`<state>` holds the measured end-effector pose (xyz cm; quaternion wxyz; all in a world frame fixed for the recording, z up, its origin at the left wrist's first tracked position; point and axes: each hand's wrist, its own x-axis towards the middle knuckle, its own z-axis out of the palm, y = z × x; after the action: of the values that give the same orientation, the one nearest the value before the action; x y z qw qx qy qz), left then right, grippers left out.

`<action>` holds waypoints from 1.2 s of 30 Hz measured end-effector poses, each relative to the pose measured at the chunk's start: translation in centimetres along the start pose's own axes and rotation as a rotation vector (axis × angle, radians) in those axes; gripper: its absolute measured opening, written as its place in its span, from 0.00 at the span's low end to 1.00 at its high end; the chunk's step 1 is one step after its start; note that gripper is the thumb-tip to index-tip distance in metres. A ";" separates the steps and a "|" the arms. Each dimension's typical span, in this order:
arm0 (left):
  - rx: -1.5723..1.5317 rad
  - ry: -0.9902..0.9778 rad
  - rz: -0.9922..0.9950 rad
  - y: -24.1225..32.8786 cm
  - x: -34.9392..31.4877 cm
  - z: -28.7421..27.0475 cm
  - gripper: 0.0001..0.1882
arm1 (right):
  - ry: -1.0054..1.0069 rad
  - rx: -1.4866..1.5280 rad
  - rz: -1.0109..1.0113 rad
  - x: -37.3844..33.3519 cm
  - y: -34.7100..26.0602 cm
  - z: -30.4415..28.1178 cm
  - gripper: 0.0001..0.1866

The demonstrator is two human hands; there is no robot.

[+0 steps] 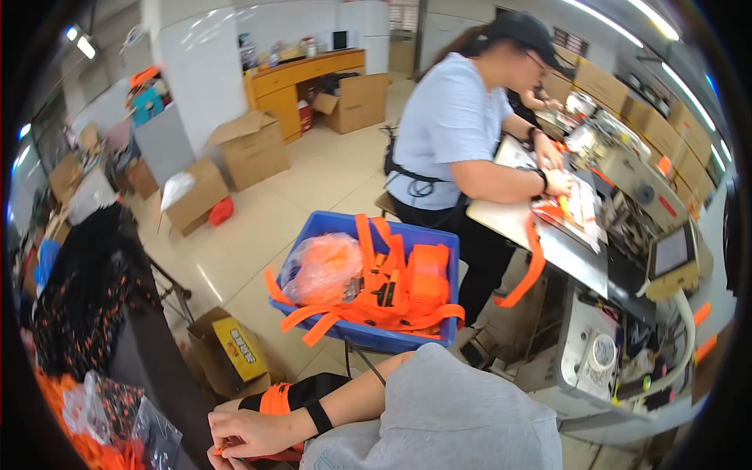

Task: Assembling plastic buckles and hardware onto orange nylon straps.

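Observation:
My right hand (254,435) reaches in from the right at the lower edge, a black band round its wrist and a loose grey sleeve above the elbow. Its fingertips pinch a small orange piece, mostly hidden by the fingers. Fingers that look like my left hand (223,462) show just below, cut off by the picture's edge; their grip is hidden. Behind my forearm lies black material with an orange band (276,399). Beyond my arm stands a blue bin (376,338) holding orange straps (384,270), black buckles and an orange bundle in clear plastic (325,266).
A co-worker (454,125) in a light blue shirt handles orange pieces at a sewing machine (642,180), right. A dark table (145,368) carries black and orange straps, left. An open carton (211,345) stands between table and bin; more cartons (254,149) sit on the floor behind.

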<state>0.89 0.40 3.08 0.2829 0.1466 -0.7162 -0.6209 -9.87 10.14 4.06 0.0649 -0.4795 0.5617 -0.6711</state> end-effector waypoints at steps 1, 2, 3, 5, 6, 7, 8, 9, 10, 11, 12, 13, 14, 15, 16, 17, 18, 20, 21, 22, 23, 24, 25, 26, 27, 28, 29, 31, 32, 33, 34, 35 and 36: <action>0.030 -0.026 -0.047 1.6 -0.5 0.8 0.14 | 0.006 0.020 0.059 -0.6 -0.8 -0.2 0.07; 0.061 -0.048 -0.093 2.6 -0.9 1.4 0.15 | 0.008 0.043 0.117 -1.2 -1.4 -0.3 0.07; 0.024 -0.070 -0.069 2.8 -1.1 1.5 0.16 | 0.032 -0.012 0.068 -1.4 -1.7 -0.4 0.07; 0.111 -0.092 -0.034 4.2 -1.9 1.7 0.16 | 0.044 0.076 0.079 -2.0 -2.8 -0.9 0.06; 0.147 -0.107 -0.021 4.8 -2.1 2.0 0.16 | 0.051 0.114 0.091 -2.2 -3.5 -1.3 0.06; 0.107 -0.144 -0.004 4.3 -2.0 2.0 0.15 | 0.076 0.115 0.074 -2.3 -3.6 -1.7 0.06; 0.067 -0.180 0.013 3.1 -1.7 1.6 0.15 | 0.098 0.117 0.057 -2.4 -3.6 -2.0 0.06; 0.044 -0.207 0.034 2.3 -1.5 1.3 0.14 | 0.117 0.135 0.031 -2.4 -3.7 -2.2 0.06; 0.005 -0.196 0.048 2.0 -1.5 1.4 0.14 | 0.106 0.166 0.031 -2.5 -3.8 -2.3 0.07; -0.035 -0.185 0.062 1.8 -1.6 1.5 0.14 | 0.095 0.195 0.031 -2.5 -4.0 -2.5 0.07; -0.074 -0.171 0.066 2.2 -1.8 2.0 0.13 | 0.081 0.230 0.040 -2.6 -4.1 -2.6 0.07; -0.096 -0.134 0.073 2.7 -2.1 2.5 0.13 | 0.087 0.110 -0.026 -2.7 -4.3 -3.0 0.06; -0.120 -0.097 0.080 3.3 -2.5 3.2 0.13 | 0.095 -0.011 -0.092 -2.7 -4.6 -3.5 0.07; -0.144 -0.064 0.083 3.8 -2.9 3.9 0.13 | 0.106 -0.135 -0.153 -2.9 -4.8 -3.9 0.09; -0.134 -0.059 0.093 3.8 -3.0 4.2 0.13 | 0.131 -0.098 -0.158 -3.2 -4.7 -4.0 0.09; -0.125 -0.054 0.103 3.6 -3.2 4.3 0.13 | 0.158 -0.063 -0.163 -3.5 -4.4 -4.0 0.10; -0.116 -0.049 0.116 3.5 -3.3 4.4 0.13 | 0.183 -0.028 -0.170 -3.7 -4.3 -4.0 0.11; -0.087 -0.108 0.075 3.5 -3.3 4.7 0.13 | 0.198 -0.030 -0.190 -4.0 -3.9 -4.7 0.11; -0.069 -0.135 0.053 3.9 -3.3 4.9 0.14 | 0.205 -0.027 -0.199 -4.1 -3.8 -5.0 0.12; -0.039 -0.135 0.049 4.4 -3.5 5.4 0.14 | 0.215 -0.010 -0.171 -4.2 -3.9 -5.2 0.11; -0.010 -0.136 0.046 5.0 -3.7 5.9 0.14 | 0.226 0.008 -0.143 -4.4 -4.0 -5.4 0.11; 0.020 -0.137 0.039 5.4 -3.9 6.4 0.14 | 0.237 0.027 -0.111 -4.7 -4.2 -5.6 0.11; 0.018 -0.139 0.042 5.4 -3.9 6.6 0.14 | 0.200 0.079 -0.075 -4.9 -4.4 -5.9 0.09; 0.016 -0.140 0.045 5.4 -4.0 6.8 0.14 | 0.163 0.132 -0.039 -5.1 -4.6 -6.3 0.08; 0.022 -0.138 0.048 5.4 -4.1 6.7 0.14 | 0.125 0.194 -0.004 -5.3 -4.7 -6.4 0.07; 0.064 -0.129 0.058 5.4 -4.2 6.7 0.14 | 0.143 0.167 -0.049 -5.3 -4.6 -6.4 0.08; 0.107 -0.121 0.068 5.5 -4.1 6.7 0.14 | 0.162 0.139 -0.094 -5.2 -4.4 -6.3 0.08; 0.143 -0.104 0.074 5.3 -4.1 7.0 0.13 | 0.151 0.151 -0.101 -5.3 -3.6 -6.3 0.08; 0.146 -0.093 0.072 5.3 -4.2 7.1 0.13 | 0.121 0.199 -0.068 -5.3 -3.0 -6.1 0.08; 0.147 -0.073 0.071 5.3 -4.3 7.1 0.13 | 0.082 0.250 -0.037 -5.3 -2.8 -6.0 0.07; 0.148 -0.063 0.089 5.0 -4.4 7.2 0.13 | 0.087 0.255 -0.035 -5.4 -2.7 -5.8 0.07; 0.150 -0.054 0.106 4.7 -4.4 7.3 0.14 | 0.093 0.260 -0.033 -5.6 -2.6 -5.7 0.07; 0.152 -0.045 0.123 4.6 -4.5 7.3 0.14 | 0.099 0.266 -0.030 -5.7 -2.5 -5.6 0.06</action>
<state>0.87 9.69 6.04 0.2924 0.1097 -0.7751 -0.5493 -9.68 18.48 3.32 0.0900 -0.4415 0.4631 -0.7632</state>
